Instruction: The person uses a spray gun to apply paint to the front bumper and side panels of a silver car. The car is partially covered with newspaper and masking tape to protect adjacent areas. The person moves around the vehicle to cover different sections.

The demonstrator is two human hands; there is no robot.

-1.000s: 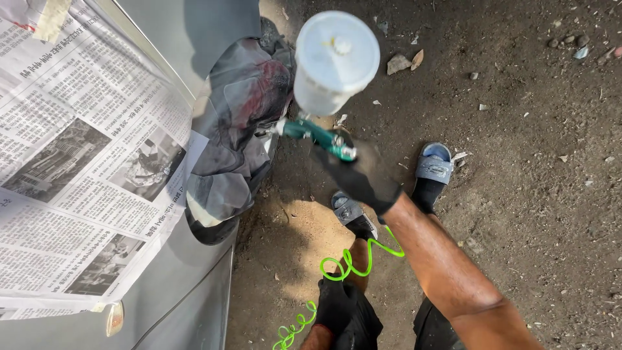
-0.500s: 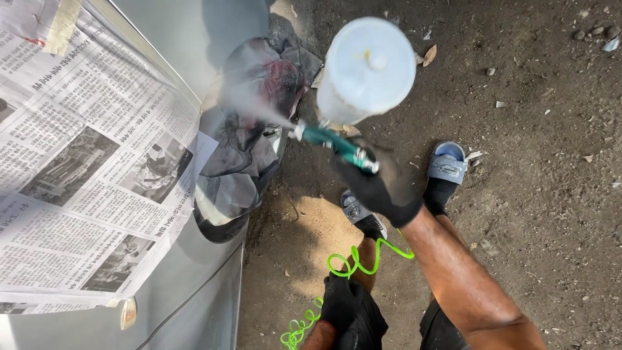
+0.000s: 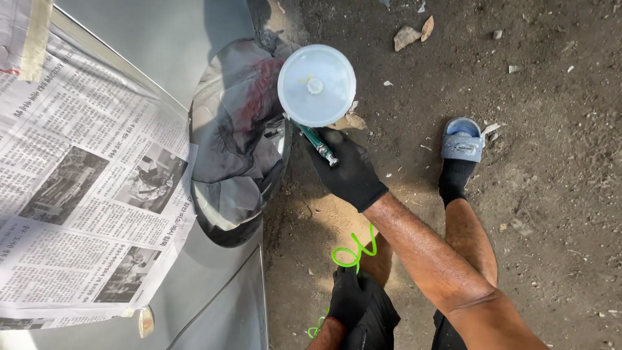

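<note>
At ten o'clock of the gloved right hand (image 3: 350,172), clamped on the green spray gun (image 3: 315,144), its nozzle meets the wrapped headlamp (image 3: 236,142), spraying apparently underway; next needs steady aim, while the left hand (image 3: 353,304) grips the green coiled hose (image 3: 353,249).

You see a white-lidded paint cup (image 3: 316,85) on a green spray gun (image 3: 316,144), black gloves, a bright green coiled hose (image 3: 354,249), a silver car body (image 3: 162,39).

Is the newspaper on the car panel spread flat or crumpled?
Spread flat. The newspaper lies open across the grey car panel, its printed columns and photos smooth, with tape at its top corner.
</note>
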